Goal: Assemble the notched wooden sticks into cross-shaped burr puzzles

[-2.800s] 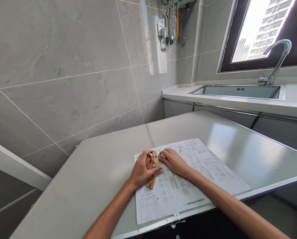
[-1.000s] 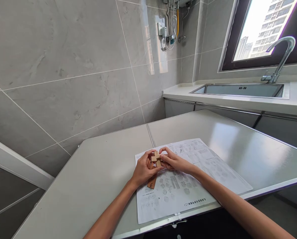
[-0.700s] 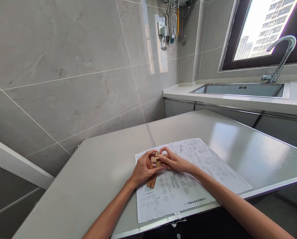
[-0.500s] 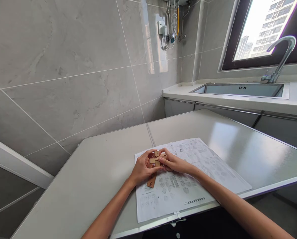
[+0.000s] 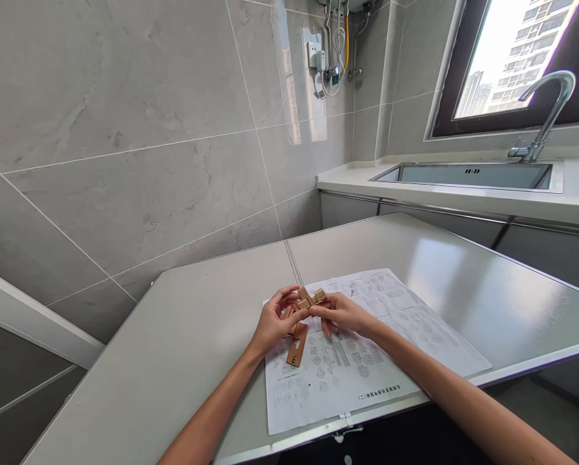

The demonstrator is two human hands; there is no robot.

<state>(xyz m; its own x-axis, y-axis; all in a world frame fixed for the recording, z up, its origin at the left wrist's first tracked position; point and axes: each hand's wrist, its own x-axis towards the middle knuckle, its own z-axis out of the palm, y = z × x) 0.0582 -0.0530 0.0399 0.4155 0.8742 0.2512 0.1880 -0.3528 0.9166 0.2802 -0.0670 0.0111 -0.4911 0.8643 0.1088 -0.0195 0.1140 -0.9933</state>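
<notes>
Both hands meet over a printed instruction sheet on a grey table. My left hand and my right hand pinch a small cluster of crossed wooden puzzle pieces, held just above the paper. The fingers of both hands are closed around it. A longer flat wooden piece lies on the sheet under my left hand, with one end hidden by the fingers.
A tiled wall runs along the table's far left side. A steel sink with a curved tap sits in the counter behind the table, below a window. Pipes and a wall socket hang in the corner.
The wooden pieces were joined into a crossed cluster and lifted a little off the sheet. Both hands have turned the cluster, and the long piece stays on the paper.
</notes>
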